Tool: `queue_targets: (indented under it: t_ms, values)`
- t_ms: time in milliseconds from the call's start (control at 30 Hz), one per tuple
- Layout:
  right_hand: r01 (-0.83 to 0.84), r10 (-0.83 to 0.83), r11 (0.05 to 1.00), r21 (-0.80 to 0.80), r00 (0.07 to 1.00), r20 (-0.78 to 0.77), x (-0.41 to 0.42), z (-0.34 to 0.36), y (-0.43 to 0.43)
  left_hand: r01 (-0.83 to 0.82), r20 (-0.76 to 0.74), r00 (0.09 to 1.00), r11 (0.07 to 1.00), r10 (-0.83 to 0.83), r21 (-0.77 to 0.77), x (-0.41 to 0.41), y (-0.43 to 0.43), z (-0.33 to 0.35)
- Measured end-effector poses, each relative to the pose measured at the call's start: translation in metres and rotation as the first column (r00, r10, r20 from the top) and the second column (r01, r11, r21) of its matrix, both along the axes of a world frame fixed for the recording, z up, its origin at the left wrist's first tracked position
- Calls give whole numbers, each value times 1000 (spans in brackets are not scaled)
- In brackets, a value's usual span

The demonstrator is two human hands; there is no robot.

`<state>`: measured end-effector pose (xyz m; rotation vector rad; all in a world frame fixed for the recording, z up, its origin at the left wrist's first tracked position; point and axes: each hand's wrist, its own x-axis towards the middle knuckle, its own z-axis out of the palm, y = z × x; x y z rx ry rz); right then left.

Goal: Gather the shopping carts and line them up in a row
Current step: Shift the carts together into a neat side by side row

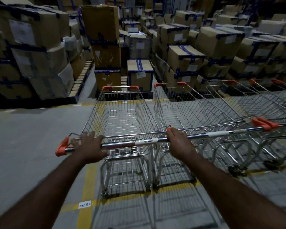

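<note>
L hand (89,144) lies palm-down on the handle (130,143) near its L end. Its fingers are mostly straight & reach past the bar, so it's pressing, not wrapped, tho it's a bit blurred. R hand (180,143) grips the same bar at its R end, fingers curled over it by the orange cap.

The cart (122,116) sits straight ahead, nose toward the boxes (139,71), just beside the 2nd cart (188,109) on its R. The 2 handles nearly make 1 line, & the rear wheels stand by the yellow floor marking (87,179). More carts (254,103) run off to the R, side by side.

Step, as I read it: squaring this cart onto the L end of the row. Next move prob. calls for a small nudge so front & handle sit level w/ the neighbour w/o the baskets clashing, then letting go. No stray cart shows outside the row.

Containers: this cart's basket is empty, & the 2nd's too as far as seen. The boxes are taped shut w/ blue tape & stacked on pallets, so contents are hidden.
</note>
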<state>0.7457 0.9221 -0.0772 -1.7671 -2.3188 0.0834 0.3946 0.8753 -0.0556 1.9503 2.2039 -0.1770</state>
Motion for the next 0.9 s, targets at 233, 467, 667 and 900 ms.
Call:
queue_targets:
  t_ms: [233,467,667,900]
  values:
    - [-10,6,996,-93,999,-45,42,6,-11,327,120,935,942,-334,76,145,34,16]
    - [-28,33,995,-101,998,48,90,13,-4,516,134,830,836,-542,188,236,55,-1]
    - [-26,37,997,-79,990,135,84,7,22,630,-11,767,749,-642,202,258,75,-16]
    - [-5,116,957,-289,923,368,79,28,61,703,-143,710,707,-690,80,272,108,-8]
